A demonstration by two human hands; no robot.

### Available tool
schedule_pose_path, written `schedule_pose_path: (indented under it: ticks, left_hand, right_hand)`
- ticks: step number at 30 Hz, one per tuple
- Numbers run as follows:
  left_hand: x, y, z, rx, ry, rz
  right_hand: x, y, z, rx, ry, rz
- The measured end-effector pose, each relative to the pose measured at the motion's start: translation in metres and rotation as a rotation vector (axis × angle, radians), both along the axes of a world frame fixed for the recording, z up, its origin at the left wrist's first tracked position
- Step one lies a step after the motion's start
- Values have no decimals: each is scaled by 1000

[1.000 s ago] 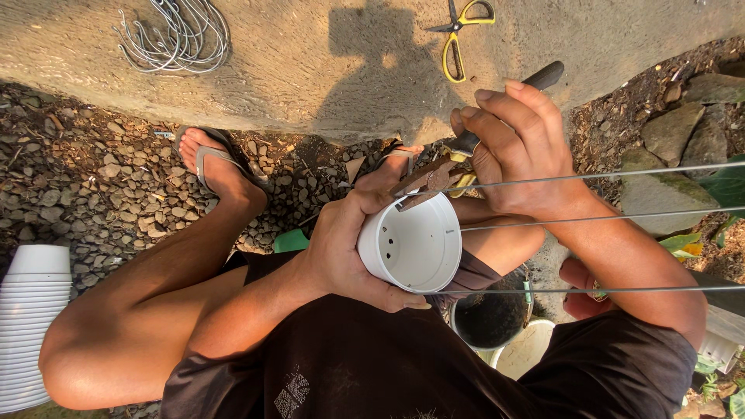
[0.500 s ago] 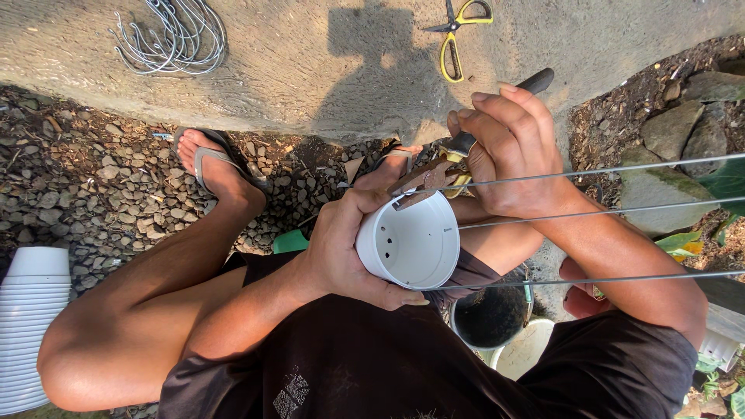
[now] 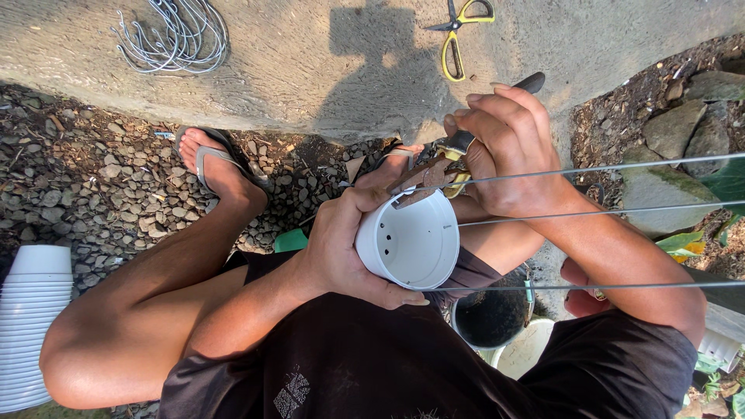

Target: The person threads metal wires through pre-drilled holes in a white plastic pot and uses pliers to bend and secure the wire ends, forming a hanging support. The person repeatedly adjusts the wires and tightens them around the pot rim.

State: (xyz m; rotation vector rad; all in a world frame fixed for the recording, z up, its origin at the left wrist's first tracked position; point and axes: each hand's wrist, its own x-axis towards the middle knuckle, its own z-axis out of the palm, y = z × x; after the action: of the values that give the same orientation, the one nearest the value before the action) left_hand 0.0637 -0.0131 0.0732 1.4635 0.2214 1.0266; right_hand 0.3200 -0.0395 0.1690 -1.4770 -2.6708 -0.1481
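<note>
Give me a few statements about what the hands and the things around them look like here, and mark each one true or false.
1. The left hand holds a white plastic pot. True.
2. The right hand grips pliers at the pot's rim. True.
3. The yellow-handled scissors lie inside the pot. False: they lie on the concrete slab beyond the hands.
4. A bundle of wire hooks rests on the slab. True.
5. The stack of white pots sits on the person's lap. False: it stands at the frame's left edge, beside the knee.
</note>
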Motion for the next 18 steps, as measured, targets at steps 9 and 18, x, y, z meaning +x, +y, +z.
schedule_pose_path:
  ticks: [9,18]
  left_hand:
    - [2,0,2,57,-22,69]
    - [-3,0,10,125,-7,114]
  right_hand:
    - [1,-2,-5,57,66,-15]
    - [3,-8,-11,61,185,-68]
